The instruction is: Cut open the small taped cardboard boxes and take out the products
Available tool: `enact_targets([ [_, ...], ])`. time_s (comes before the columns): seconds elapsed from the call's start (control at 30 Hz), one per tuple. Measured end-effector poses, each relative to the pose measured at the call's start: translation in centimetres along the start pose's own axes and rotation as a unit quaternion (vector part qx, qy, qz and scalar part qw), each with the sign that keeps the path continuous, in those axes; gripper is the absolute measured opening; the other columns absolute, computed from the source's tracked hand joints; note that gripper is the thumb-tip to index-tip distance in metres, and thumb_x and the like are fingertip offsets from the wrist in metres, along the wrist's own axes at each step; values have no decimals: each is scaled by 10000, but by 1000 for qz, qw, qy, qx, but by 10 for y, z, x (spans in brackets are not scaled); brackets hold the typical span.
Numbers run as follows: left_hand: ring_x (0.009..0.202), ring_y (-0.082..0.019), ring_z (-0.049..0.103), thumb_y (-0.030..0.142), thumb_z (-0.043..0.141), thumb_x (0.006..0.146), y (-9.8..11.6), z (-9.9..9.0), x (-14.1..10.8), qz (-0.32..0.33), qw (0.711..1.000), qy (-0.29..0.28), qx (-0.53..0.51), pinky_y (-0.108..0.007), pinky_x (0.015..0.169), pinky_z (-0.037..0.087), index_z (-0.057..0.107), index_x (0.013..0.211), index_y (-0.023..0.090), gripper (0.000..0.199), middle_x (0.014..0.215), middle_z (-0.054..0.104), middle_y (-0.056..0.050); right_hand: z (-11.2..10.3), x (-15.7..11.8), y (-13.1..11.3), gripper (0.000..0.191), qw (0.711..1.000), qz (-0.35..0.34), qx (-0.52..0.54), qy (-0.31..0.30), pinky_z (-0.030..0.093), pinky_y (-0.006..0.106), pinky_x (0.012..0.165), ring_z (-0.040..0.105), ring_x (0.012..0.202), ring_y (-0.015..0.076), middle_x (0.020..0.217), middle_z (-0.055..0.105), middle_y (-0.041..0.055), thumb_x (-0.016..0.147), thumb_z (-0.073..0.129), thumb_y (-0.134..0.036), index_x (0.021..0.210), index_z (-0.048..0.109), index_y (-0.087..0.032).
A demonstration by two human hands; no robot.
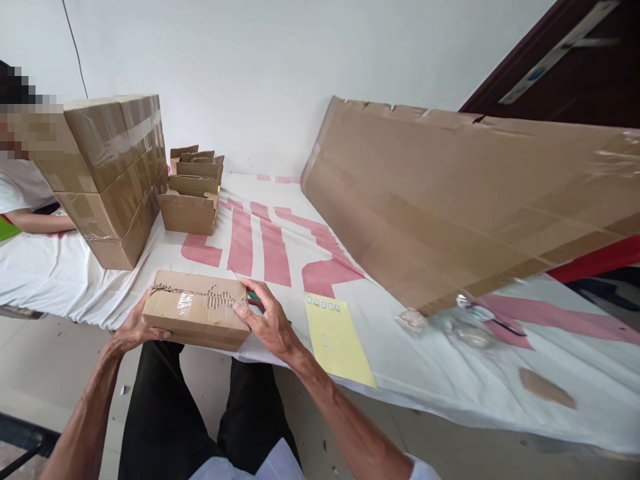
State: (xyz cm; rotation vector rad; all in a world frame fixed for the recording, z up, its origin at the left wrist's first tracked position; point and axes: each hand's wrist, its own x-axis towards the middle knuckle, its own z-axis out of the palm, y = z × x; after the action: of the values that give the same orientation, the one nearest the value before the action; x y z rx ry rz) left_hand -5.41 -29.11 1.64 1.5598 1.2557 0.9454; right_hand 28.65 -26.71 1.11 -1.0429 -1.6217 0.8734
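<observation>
A closed cardboard box (200, 327) rests at the table's front edge, in front of my legs. Its top has a ragged torn seam and a shiny bit of tape. My left hand (135, 327) grips the left end, thumb along the near side. At the right end, my right hand (267, 320) holds the box with its thumb on the top corner. Something dark green (255, 298) shows behind the right fingers, too hidden to name. Right of that hand lies a yellow sheet (337, 343) with several small pale pieces in a row.
Taped cartons (107, 180) are stacked at the left; a person's arm (43, 220) shows behind them. Several open boxes (190, 213) stand farther back. A large cardboard panel (450, 193) leans across the right side. Clear plastic bags (465, 330) and a brown scrap (547, 388) lie on the white cloth.
</observation>
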Motion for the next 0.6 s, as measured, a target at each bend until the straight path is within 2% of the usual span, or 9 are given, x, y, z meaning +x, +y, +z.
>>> enact_targets([
  [0.13, 1549, -460, 448, 510, 959, 655, 8, 7, -7, 32, 999, 16, 11, -620, 1244, 472, 426, 1658, 259, 1164, 1678, 479, -151, -7, 7, 4, 473, 1000, 28, 10, 4, 598, 449, 1081, 666, 1331, 306, 1450, 689, 109, 925, 719, -465, 1351, 735, -259],
  [0.3, 1620, -469, 332, 460, 935, 730, 17, 18, -14, 96, 994, 18, 37, -566, 1129, 582, 294, 1728, 278, 1200, 1760, 313, -191, -27, 7, 19, 544, 994, 94, 48, 27, 542, 487, 1143, 673, 1333, 337, 1413, 749, 110, 908, 726, -576, 1332, 775, -239],
  [0.43, 1591, -467, 390, 396, 939, 728, 29, 32, -17, 140, 985, 41, 89, -566, 1127, 571, 284, 1727, 288, 1200, 1760, 332, -191, -40, 6, 36, 613, 985, 137, 94, 45, 524, 498, 1144, 662, 1350, 354, 1418, 758, 98, 853, 765, -683, 1290, 801, -254],
  [0.6, 1494, -435, 513, 397, 959, 705, 48, 47, -20, 135, 982, 62, 113, -519, 1079, 584, 344, 1678, 267, 1158, 1700, 427, -189, -45, 6, 56, 686, 978, 149, 118, 85, 514, 507, 1142, 672, 1335, 352, 1380, 779, 100, 811, 744, -809, 1216, 824, -261],
])
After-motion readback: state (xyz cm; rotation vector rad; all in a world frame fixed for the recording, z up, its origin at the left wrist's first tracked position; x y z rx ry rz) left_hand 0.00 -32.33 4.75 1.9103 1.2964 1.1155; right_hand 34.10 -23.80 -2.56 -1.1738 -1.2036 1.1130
